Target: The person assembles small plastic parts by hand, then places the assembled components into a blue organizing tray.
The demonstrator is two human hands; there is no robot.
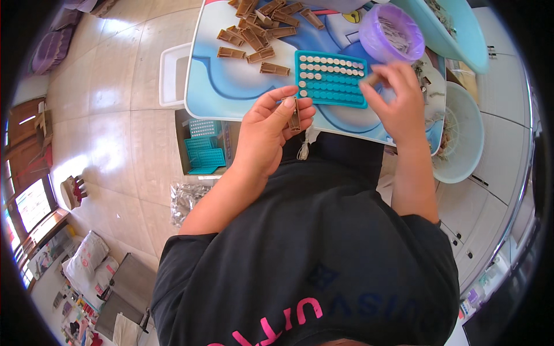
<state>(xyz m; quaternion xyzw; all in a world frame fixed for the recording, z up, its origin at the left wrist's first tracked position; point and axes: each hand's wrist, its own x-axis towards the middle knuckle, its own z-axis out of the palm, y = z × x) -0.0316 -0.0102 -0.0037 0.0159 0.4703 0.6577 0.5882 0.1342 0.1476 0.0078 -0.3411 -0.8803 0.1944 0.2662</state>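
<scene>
My left hand (270, 118) grips a narrow brown plastic piece (295, 117) upright between thumb and fingers, just in front of the teal tray's near left corner. Two upper rows of the teal tray (340, 95) hold small whitish round pieces (326, 60); the rows below are only partly filled at the left. Over the tray's right edge, my right hand (398, 95) is closed in a pinch. A small brownish thing (374, 79) shows at its fingertips, too small and blurred to name. More brown plastic pieces (252, 39) lie heaped at the table's far left.
A purple-lined bowl (369, 34) of thin pieces stands behind the tray. Large pale-blue basins (470, 40) sit at the far right and beside the table's right edge. Left of the table (210, 109), a box on the floor holds more teal trays (202, 151), with a clear bag (187, 199) nearby.
</scene>
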